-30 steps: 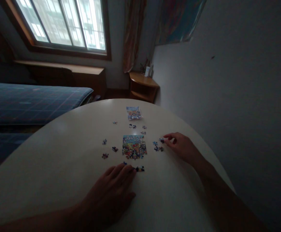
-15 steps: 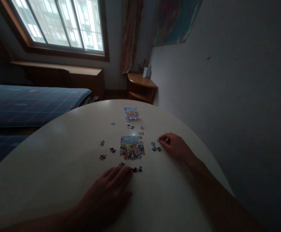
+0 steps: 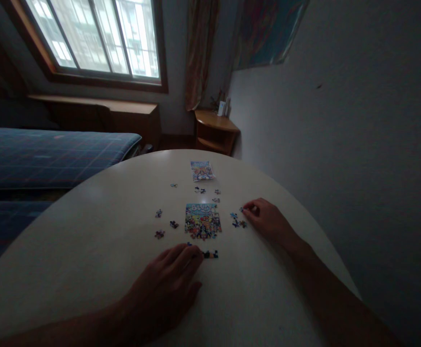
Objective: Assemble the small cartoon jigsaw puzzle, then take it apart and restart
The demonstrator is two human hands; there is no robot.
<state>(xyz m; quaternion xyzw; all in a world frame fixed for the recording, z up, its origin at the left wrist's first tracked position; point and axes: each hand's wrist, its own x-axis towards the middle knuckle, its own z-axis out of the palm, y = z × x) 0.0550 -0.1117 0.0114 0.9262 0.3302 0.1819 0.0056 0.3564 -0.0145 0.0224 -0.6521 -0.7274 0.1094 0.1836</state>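
A partly assembled jigsaw puzzle with a colourful cartoon picture lies flat at mid-table, its near edge uneven. Just below it, my left hand rests palm down, thumb apart, fingertips on the left end of a dark strip of joined pieces. Those fingertips partly cover a blue piece. To the puzzle's right, my right hand pinches a small puzzle piece between thumb and forefinger. Several loose pieces lie close beside these fingers.
More loose pieces are scattered left of the puzzle, with others above it. A printed packet lies farther back on the round white table. Beyond stand a bed at left and a corner shelf; a wall runs along the right.
The view has turned slightly, shifting everything a little rightward. My left fingers have bent somewhat and cover more of the blue piece. My right hand keeps its pinch in the same spot.
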